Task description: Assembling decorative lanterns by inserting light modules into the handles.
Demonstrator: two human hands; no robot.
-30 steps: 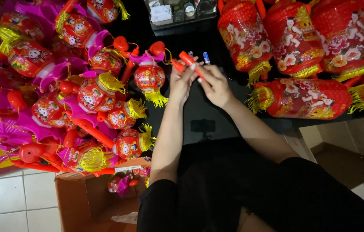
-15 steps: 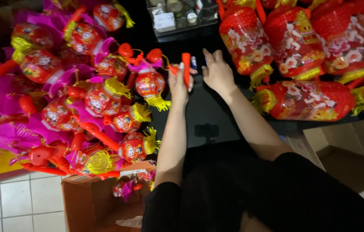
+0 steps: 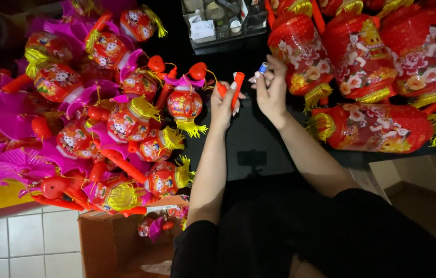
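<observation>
The largest things sit out to the right of the fingers: a row of big red paper lanterns [image 3: 382, 51] printed with flowers and fringed in gold, one of them lying on its side [image 3: 377, 128] just beyond the right wrist. To the left of the fingers spreads a heap of small round lanterns [image 3: 125, 123] with red handles and pink fans. Beyond the fingertips stands a clear box of small parts [image 3: 218, 23].

The step in hand looks like assembly of a lantern handle (a judgement from the grip alone). The left hand [image 3: 223, 105] closes around a red plastic stick [image 3: 237, 87], fingers wrapped snugly so that its upper end rises above them. The right hand [image 3: 272, 90] pinches a small blue-and-silver cylinder [image 3: 263, 67], perhaps a battery, between thumb and forefinger; the remaining fingers stay loosely curled. The two objects sit near each other, not touching.

The next move probably calls for lining up the cylinder's end with the stick's opening and keeping the left grip steady, since any tilt could jam it
</observation>
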